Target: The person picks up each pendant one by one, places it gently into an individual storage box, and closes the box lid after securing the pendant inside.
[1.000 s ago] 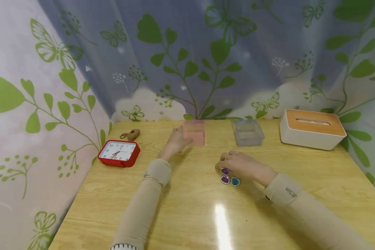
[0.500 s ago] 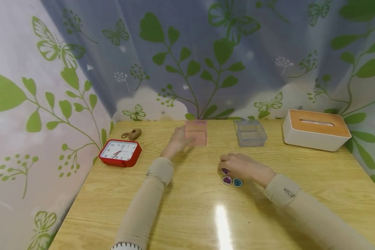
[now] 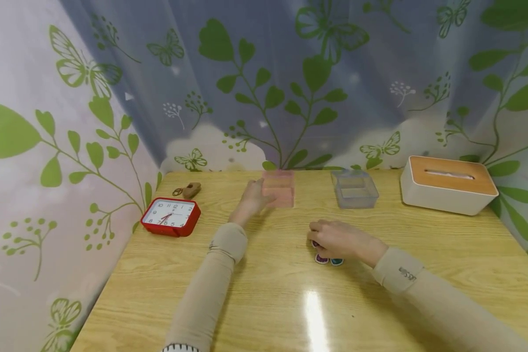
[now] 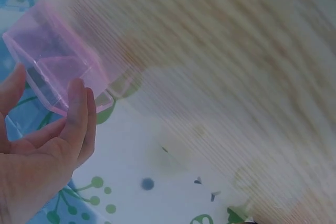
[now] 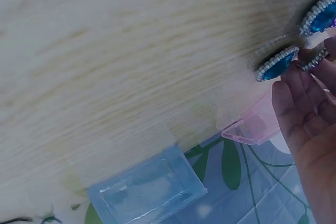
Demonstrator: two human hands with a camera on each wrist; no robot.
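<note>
My left hand (image 3: 252, 198) rests against the left side of a see-through pink box (image 3: 283, 188) at the back of the table. Its fingers lie nearly straight along the wall in the left wrist view, thumb (image 4: 12, 88) apart from them. Over the table's middle, my right hand (image 3: 341, 238) pinches a purple gem (image 3: 314, 244) with a pearly beaded rim, mostly covered by its fingers. Another purple gem (image 3: 321, 259) and a teal gem (image 3: 336, 261) lie just below that hand. One more blue gem (image 5: 277, 65) sits by the fingertips in the right wrist view.
A clear bluish box (image 3: 356, 189) stands right of the pink one. At the back right is a white tissue box (image 3: 449, 186) with a wooden lid. A red clock (image 3: 170, 216) and a brown key-ring piece (image 3: 191, 190) sit on the left. A patterned curtain (image 3: 264, 88) hangs behind.
My right hand has come slightly nearer and lower over the gems, covering more of them, its fingers closing on a purple one. My left hand stays at the pink box.
</note>
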